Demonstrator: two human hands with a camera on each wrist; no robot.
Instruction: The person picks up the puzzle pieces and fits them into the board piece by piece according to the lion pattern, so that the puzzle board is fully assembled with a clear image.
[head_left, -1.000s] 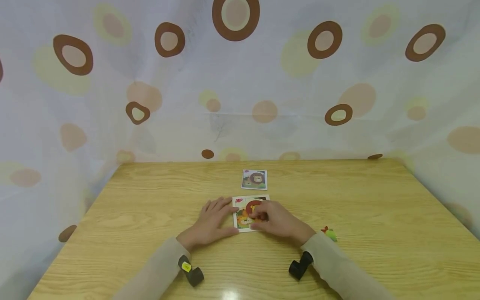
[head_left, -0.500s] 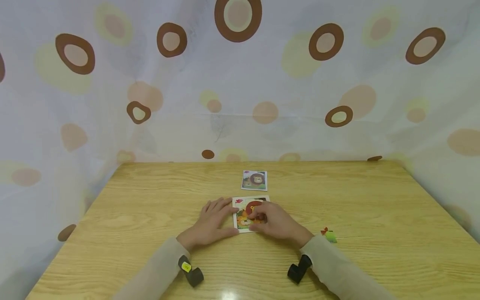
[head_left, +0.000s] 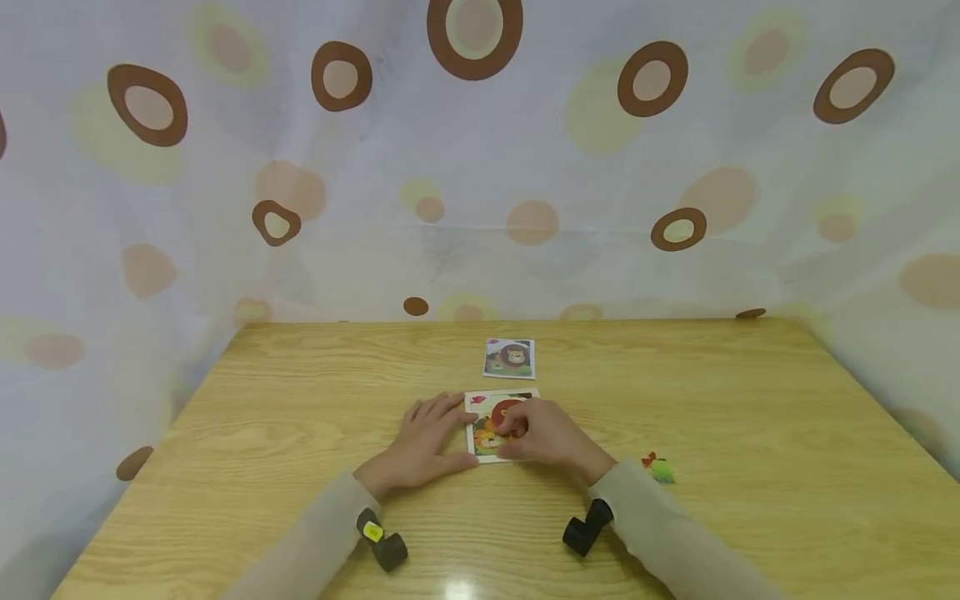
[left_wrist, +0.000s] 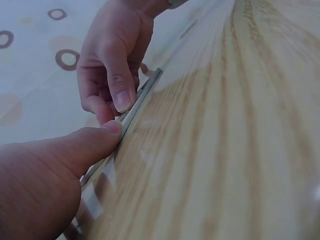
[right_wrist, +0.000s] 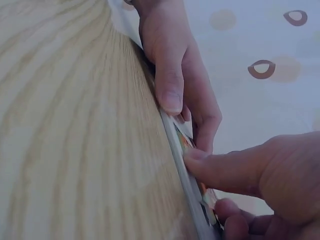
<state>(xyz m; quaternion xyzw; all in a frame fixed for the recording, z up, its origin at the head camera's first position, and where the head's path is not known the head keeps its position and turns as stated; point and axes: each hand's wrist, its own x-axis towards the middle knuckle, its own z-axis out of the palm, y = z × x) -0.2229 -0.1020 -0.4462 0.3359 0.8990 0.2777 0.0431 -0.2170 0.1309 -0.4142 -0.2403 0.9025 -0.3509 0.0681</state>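
Note:
A square puzzle board [head_left: 470, 437] with a white rim and a bright lion picture lies flat on the table. My left hand [head_left: 423, 446] rests along its left edge, fingers extended and thumb at the near left corner. Over the board's right part, my right hand [head_left: 551, 437] has its fingers curled, pinching a puzzle piece down at the picture; the fingers hide most of that piece. In the right wrist view the right thumb [right_wrist: 200, 160] lies close over the picture beside the rim. To the right sits a loose green and red puzzle piece [head_left: 660, 469].
A picture card [head_left: 510, 358] with the same lion scene lies behind the board. The wooden table [head_left: 315, 392] ends at a white spotted cloth [head_left: 360, 275] at the back and sides.
My right hand has turned slightly, its wrist shifting a little left while the fingers stay over the board. The left hand, card and loose piece keep their places.

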